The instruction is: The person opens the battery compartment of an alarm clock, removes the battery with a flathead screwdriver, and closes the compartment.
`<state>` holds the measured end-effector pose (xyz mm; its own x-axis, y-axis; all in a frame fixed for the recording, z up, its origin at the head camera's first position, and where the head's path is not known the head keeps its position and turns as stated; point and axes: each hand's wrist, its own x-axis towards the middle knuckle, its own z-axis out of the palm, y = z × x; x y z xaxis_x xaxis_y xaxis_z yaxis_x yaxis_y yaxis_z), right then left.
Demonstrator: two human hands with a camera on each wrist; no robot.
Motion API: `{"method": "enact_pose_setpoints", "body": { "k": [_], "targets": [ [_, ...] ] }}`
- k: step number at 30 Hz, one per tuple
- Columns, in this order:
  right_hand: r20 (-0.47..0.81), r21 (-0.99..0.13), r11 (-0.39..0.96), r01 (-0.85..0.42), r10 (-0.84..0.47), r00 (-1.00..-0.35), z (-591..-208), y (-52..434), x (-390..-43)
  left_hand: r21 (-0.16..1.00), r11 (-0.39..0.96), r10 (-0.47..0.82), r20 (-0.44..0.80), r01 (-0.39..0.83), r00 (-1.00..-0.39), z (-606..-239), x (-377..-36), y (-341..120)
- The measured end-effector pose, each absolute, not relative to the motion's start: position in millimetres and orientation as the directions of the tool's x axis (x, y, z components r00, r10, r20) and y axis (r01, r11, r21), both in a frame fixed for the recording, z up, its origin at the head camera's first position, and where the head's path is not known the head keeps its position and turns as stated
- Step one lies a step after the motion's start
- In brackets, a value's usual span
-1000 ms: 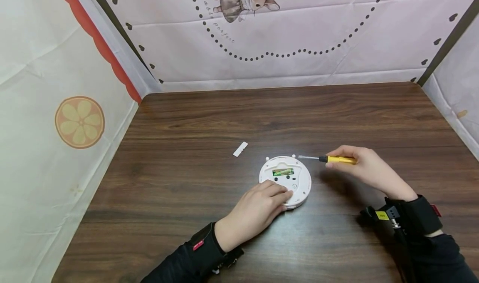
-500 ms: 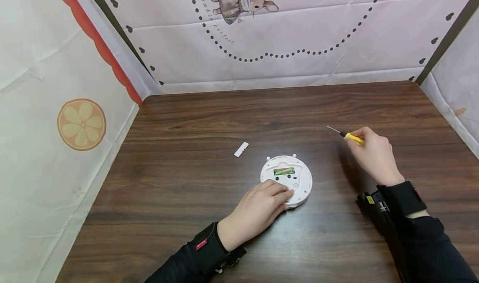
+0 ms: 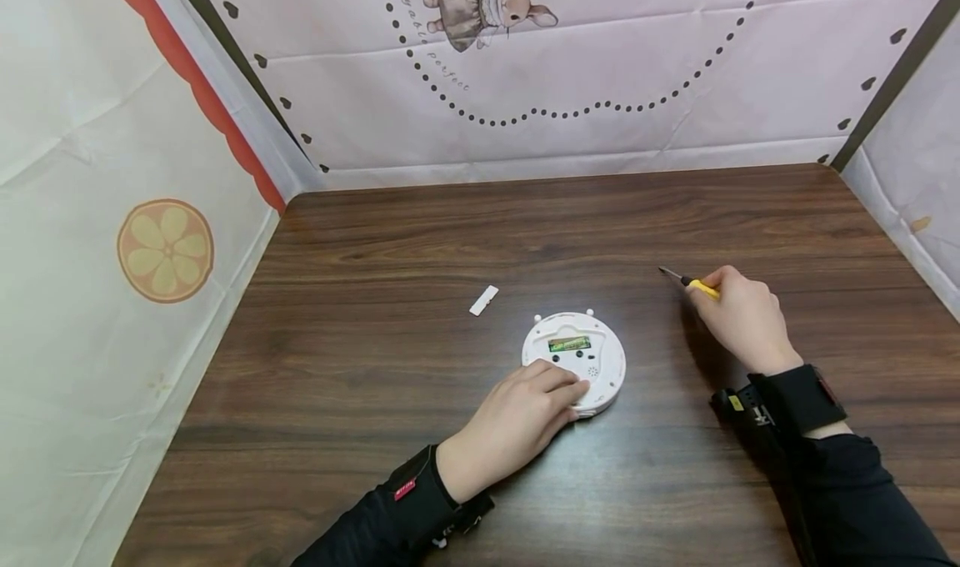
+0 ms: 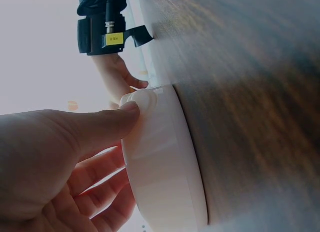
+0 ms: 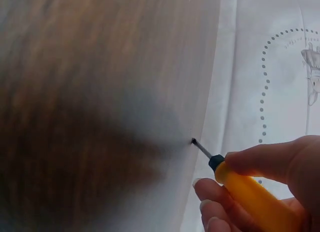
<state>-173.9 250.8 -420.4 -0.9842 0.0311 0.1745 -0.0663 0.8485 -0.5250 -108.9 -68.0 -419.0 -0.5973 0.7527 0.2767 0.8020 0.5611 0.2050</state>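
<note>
A round white battery device (image 3: 607, 358) lies back side up on the table, with two small knobs at its far rim. A green battery (image 3: 569, 344) sits in its open slot. My left hand (image 3: 517, 421) holds the near left part, fingers over the back and thumb (image 4: 112, 124) against the side wall. Off to the right, my right hand (image 3: 742, 313) grips a screwdriver (image 5: 250, 194) by its yellow handle, above the table and apart from the device. A small dark bit shows at the screwdriver's tip.
A small white battery cover (image 3: 483, 300) lies on the brown wood-grain table (image 3: 375, 242), left of and beyond the device. Printed white cloth (image 3: 600, 146) hangs along the far edge, and more cloth (image 3: 165, 342) borders the left side.
My right hand has carried the screwdriver from beside the device's far rim away to the right and farther back, then slightly down and nearer. My left hand stays in place.
</note>
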Motion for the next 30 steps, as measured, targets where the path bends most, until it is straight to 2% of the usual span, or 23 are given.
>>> {"method": "enact_pose_setpoints", "body": {
  "k": [13, 20, 30],
  "targets": [
    [-0.013, -0.451, 0.893, -0.004, -0.011, -1.000, -415, 244, -174, 0.210, 0.559, 0.752, 0.279, 0.802, -0.597, -420, -108, -68],
    [-0.123, -0.465, 0.885, 0.019, -0.043, -0.991, -413, 245, -175, 0.206, 0.560, 0.751, 0.281, 0.802, -0.597, -420, -109, -68],
    [-0.161, -0.448, 0.894, 0.015, -0.064, -0.985, -410, 242, -175, 0.206, 0.563, 0.750, 0.279, 0.801, -0.599, -420, -109, -67]
  ]
}}
